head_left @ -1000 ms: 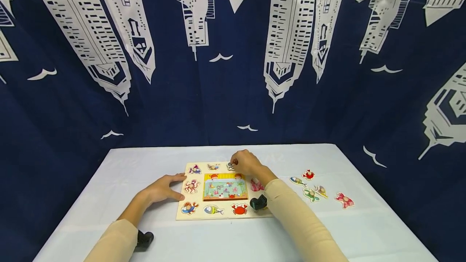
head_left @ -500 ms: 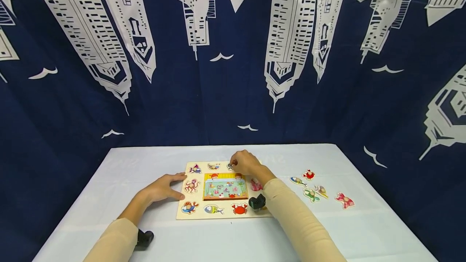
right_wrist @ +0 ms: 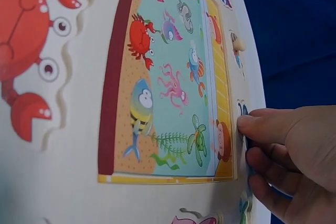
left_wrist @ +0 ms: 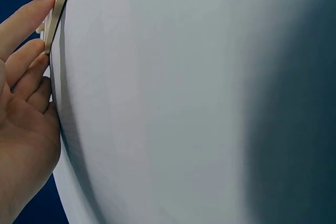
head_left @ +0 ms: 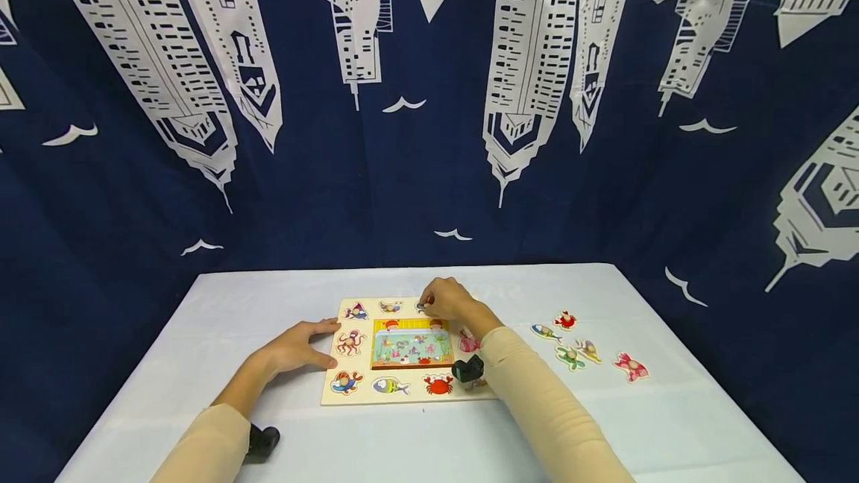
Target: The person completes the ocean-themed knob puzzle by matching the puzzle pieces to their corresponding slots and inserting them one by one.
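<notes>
A wooden peg puzzle board (head_left: 362, 396) with sea-animal shapes around an aquarium picture (head_left: 412, 349) lies on the table. My right hand (head_left: 451, 300) is at its far edge, thumb and fingers pinching a small puzzle piece (head_left: 420, 307) at the slot there. The fingers cover most of that piece; a dark blue bit shows in the right wrist view. My left hand (head_left: 295, 347) rests at the board's left edge, fingers extended and thumb apart. In the left wrist view, the left fingers (left_wrist: 32, 72) touch the board's side (left_wrist: 59, 9).
Loose puzzle pieces lie right of the board: a red crab (head_left: 565, 320), a blue fish (head_left: 546, 332), a green turtle (head_left: 570, 358), a yellowish shell-like piece (head_left: 588, 350) and a pink starfish-like piece (head_left: 631, 367). Behind the white table (head_left: 268, 297) hangs a dark blue curtain (head_left: 376, 192).
My right wrist has tilted slightly to the left while the hand stays at the same far-edge slot. The left hand holds its place on the board.
</notes>
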`<state>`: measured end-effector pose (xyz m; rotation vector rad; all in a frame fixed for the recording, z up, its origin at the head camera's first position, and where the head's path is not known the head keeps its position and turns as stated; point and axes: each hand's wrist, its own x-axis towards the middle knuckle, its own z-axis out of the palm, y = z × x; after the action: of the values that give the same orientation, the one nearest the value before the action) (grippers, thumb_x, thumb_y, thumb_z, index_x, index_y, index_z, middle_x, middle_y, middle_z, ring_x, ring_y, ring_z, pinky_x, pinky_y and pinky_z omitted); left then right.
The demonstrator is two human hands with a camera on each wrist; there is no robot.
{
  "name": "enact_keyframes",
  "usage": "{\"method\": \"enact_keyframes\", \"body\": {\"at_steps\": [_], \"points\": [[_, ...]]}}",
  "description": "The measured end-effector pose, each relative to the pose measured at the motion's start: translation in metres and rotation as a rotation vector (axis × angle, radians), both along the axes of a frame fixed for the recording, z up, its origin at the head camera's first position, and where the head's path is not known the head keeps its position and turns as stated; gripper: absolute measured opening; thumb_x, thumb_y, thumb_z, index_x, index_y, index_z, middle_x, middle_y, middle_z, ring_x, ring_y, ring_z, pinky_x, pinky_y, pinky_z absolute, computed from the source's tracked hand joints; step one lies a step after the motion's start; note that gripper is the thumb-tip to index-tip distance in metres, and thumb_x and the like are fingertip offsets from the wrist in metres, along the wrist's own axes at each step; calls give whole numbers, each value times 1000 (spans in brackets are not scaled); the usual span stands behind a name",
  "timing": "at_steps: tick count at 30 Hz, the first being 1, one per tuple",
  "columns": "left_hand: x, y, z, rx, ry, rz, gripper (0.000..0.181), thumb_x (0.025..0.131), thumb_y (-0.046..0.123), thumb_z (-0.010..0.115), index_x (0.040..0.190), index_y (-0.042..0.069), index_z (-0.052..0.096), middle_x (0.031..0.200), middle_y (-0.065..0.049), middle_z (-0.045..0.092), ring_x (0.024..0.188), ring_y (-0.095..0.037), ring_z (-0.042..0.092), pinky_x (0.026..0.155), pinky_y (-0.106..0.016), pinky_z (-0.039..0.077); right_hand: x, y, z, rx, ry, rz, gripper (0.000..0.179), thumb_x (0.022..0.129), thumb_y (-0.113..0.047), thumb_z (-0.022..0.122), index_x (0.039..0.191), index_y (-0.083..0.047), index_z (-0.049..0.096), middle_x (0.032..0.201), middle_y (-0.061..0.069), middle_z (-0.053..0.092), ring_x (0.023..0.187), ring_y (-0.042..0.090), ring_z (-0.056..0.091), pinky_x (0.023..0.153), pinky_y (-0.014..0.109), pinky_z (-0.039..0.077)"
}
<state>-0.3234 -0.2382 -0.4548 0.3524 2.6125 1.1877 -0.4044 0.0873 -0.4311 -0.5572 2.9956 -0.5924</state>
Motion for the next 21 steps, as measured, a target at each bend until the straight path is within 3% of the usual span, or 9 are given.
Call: {"method": "enact_keyframes", "body": {"at_steps": [10, 16, 21], "points": [[0, 0, -1, 27, -10, -5, 84, 75, 18, 93, 148, 0, 55, 163, -15, 36, 152, -45, 20, 120, -66, 13, 2, 1, 0, 17, 1, 23, 16, 94, -18, 78, 110, -16, 81, 98, -2, 70, 89, 17, 62, 84, 39, 54], [2, 0, 0, 15, -9, 9, 85, 74, 19, 94, 148, 2, 55, 163, -15, 36, 152, -45, 20, 119, -67, 14, 2, 3, 7, 37, -33, 23, 27, 95, -23, 76, 121, -16, 76, 103, 0, 70, 89, 18, 61, 85, 41, 54], [2, -1, 0, 9, -17, 21, 85, 74, 19, 94, 148, 3, 56, 163, -15, 37, 152, -45, 20, 119, -67, 14, 3, 6, 11, 58, -20, 27, 29, 95, -26, 76, 122, -15, 75, 102, 1, 70, 88, 19, 63, 84, 42, 55]]}}
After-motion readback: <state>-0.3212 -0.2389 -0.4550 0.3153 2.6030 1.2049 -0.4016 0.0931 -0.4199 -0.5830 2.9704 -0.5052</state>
